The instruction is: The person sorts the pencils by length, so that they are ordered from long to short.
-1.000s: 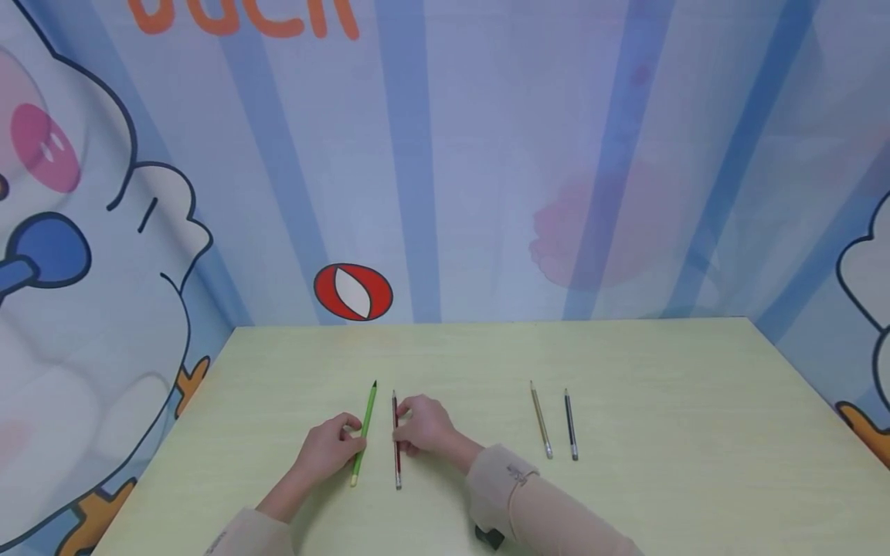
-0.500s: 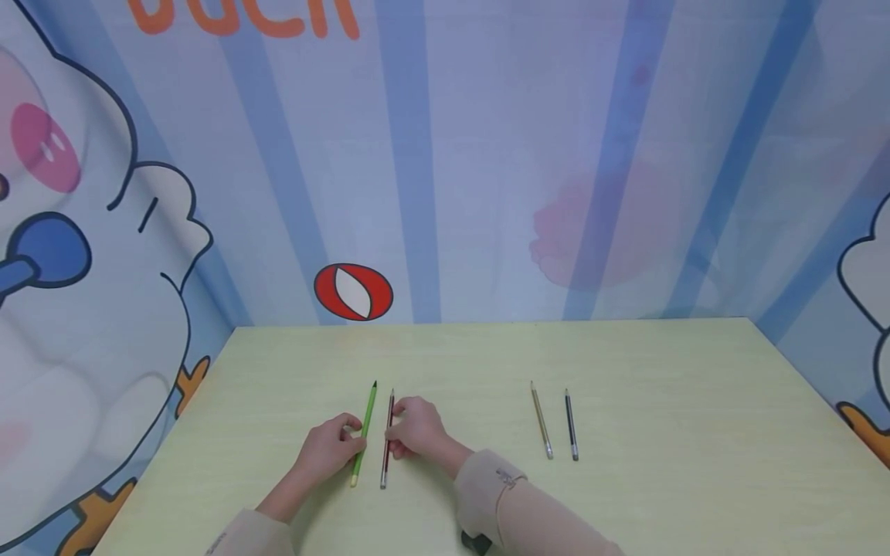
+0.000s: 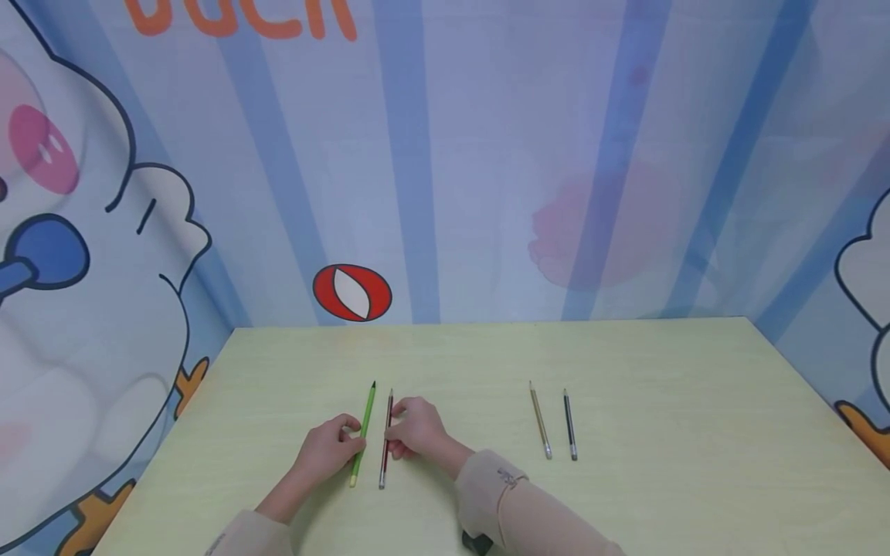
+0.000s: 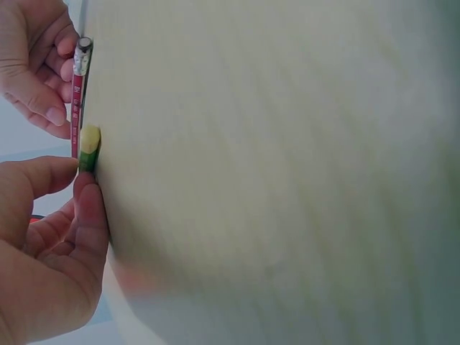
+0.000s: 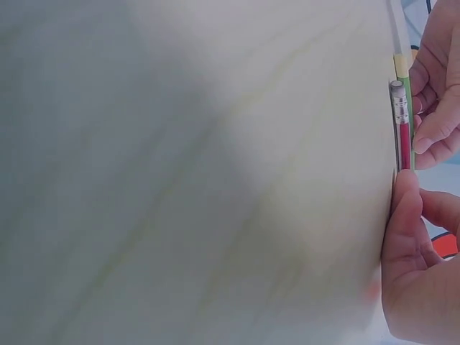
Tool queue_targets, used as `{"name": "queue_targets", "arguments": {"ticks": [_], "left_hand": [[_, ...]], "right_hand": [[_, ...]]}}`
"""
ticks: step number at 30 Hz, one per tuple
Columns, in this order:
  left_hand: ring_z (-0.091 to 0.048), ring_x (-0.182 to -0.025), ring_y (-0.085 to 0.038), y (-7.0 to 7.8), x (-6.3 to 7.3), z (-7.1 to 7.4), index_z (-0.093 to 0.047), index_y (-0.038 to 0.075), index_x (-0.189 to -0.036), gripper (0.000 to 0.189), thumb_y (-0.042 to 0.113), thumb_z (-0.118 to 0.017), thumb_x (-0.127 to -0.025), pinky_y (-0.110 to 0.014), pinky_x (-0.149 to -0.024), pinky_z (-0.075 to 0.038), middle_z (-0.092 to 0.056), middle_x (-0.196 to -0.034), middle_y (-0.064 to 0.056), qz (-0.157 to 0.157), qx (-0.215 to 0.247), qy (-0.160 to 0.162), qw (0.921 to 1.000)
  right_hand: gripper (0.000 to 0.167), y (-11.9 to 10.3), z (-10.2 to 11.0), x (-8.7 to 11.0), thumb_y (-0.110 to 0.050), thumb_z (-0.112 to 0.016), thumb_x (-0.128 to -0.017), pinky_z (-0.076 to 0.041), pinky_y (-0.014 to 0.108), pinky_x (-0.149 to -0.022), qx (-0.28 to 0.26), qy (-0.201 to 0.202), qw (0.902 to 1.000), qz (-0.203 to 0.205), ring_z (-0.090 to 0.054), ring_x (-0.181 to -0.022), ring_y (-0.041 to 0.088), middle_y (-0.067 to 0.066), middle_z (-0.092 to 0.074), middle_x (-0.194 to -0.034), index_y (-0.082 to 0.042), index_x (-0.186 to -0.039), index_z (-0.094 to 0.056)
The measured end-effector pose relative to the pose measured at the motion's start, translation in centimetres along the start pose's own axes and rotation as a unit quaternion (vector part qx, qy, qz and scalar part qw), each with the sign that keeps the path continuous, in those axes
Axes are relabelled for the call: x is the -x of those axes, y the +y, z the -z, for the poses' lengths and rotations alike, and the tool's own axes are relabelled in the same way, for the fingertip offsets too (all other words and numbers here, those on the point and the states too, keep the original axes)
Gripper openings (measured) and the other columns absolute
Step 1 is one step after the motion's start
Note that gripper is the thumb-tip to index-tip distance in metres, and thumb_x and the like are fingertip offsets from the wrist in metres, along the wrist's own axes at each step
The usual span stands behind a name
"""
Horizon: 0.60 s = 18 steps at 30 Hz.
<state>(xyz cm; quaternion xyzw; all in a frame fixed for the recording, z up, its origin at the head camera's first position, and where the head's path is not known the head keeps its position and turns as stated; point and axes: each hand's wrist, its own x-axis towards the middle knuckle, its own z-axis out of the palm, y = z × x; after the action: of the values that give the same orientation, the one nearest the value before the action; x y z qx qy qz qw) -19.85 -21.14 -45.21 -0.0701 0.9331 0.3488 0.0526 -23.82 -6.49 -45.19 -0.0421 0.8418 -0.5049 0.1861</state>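
On the table, my left hand (image 3: 330, 448) pinches a green pencil (image 3: 366, 423) by its lower half, with the dark tip pointing away from me. Just to its right, my right hand (image 3: 417, 427) pinches a dark red pencil (image 3: 385, 457) that has a metal-banded eraser end. A narrow gap separates the two pencils, which lie almost side by side. Close up in the left wrist view, the green pencil's yellow end (image 4: 90, 136) sticks out past my left fingers. The right wrist view shows the red pencil's grey eraser (image 5: 397, 85) beyond my right fingertips.
To the right lie a gold pencil (image 3: 540, 421) and a dark blue pencil (image 3: 570, 425), erasers toward me. The pale table (image 3: 660, 386) ends at a printed cloth backdrop (image 3: 487, 154). A small black object (image 3: 476, 543) shows below the right sleeve.
My right hand has shifted slightly left with the red pencil, bringing it nearer the green one and tilting it to match. My left hand and the other pencils have stayed put.
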Motion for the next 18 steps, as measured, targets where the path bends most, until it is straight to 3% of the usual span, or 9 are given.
{"name": "queue_targets", "arguments": {"ticks": [10, 18], "left_hand": [[-0.046, -0.057, -0.011, -0.2, -0.2, 0.0, -0.057, 0.003, -0.104, 0.029, 0.016, -0.060, -0.078, -0.023, -0.052, -0.036, -0.056, -0.069, -0.001, 0.004, -0.002, -0.001, 1.0000], [-0.048, -0.059, -0.011, -0.6, -0.1, -0.2, -0.057, 0.003, -0.105, 0.029, 0.017, -0.058, -0.079, -0.023, -0.052, -0.037, -0.057, -0.072, -0.001, -0.005, 0.015, 0.007, 0.9999]], "right_hand": [[0.027, 0.0, 1.0, 0.9, -0.003, -0.063, -0.076, -0.045, 0.023, -0.040, -0.030, -0.023, 0.9988, 0.029, -0.053, -0.039, 0.010, 0.008, -0.060, -0.054, 0.002, -0.101, -0.053], [0.025, 1.2, 3.6, 2.1, -0.005, -0.063, -0.076, -0.046, 0.024, -0.043, -0.050, -0.061, 0.9953, 0.056, -0.052, -0.042, 0.011, 0.006, -0.058, -0.054, 0.003, -0.098, -0.054]]}}
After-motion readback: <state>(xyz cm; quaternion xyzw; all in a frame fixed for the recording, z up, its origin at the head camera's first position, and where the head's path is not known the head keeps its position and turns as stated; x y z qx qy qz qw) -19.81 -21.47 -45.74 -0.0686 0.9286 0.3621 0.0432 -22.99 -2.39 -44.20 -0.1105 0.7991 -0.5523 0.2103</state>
